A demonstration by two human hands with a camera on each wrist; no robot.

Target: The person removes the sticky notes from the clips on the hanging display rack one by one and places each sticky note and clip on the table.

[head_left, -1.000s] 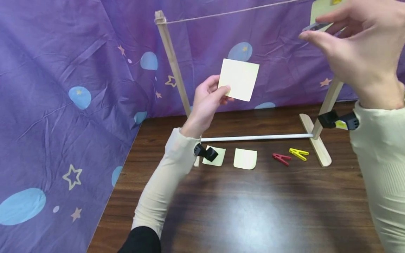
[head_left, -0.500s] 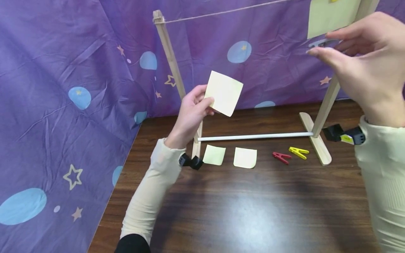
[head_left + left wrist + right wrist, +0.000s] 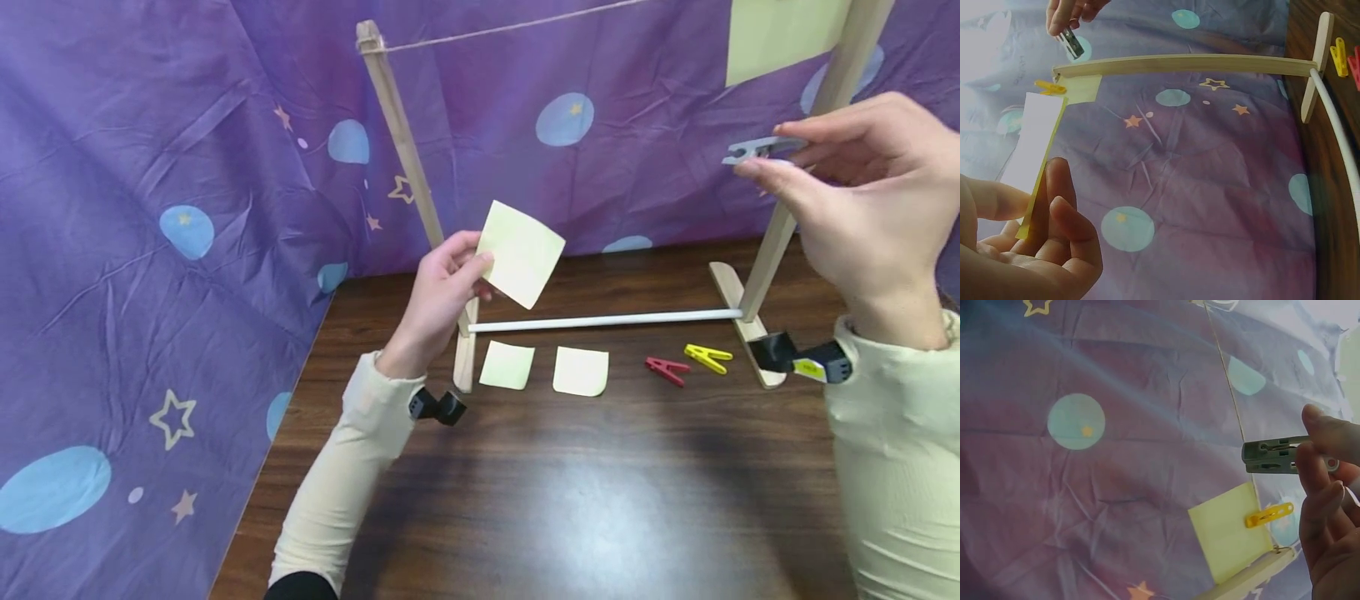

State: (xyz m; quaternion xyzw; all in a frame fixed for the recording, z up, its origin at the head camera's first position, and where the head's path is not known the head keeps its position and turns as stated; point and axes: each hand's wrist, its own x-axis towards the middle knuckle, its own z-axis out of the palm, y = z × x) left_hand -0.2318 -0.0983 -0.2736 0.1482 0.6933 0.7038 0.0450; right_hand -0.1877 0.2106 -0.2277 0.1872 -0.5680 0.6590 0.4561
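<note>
My left hand (image 3: 442,287) pinches a pale yellow sticky note (image 3: 521,254) by its left edge, thumb in front and fingers behind. The left wrist view shows that same note nearly edge-on. Up at the right, my right hand (image 3: 877,179) pinches a grey clothespin (image 3: 750,151) between thumb and fingers. Another yellow note (image 3: 783,37) hangs above it; in the right wrist view a yellow clothespin (image 3: 1269,515) clips that note to the string (image 3: 1230,381). The held note and the grey clothespin are both apart from the string in the head view.
A wooden frame stands on the dark table (image 3: 562,500), with a left post (image 3: 401,125), right post (image 3: 780,225) and white bottom bar (image 3: 600,321). Before it lie two notes, left (image 3: 507,365) and right (image 3: 581,372), a red clothespin (image 3: 666,370) and a yellow one (image 3: 707,358).
My left hand has moved down and left with the note, which has tilted clockwise. My right hand has come down with the grey clothespin, away from the hanging note.
</note>
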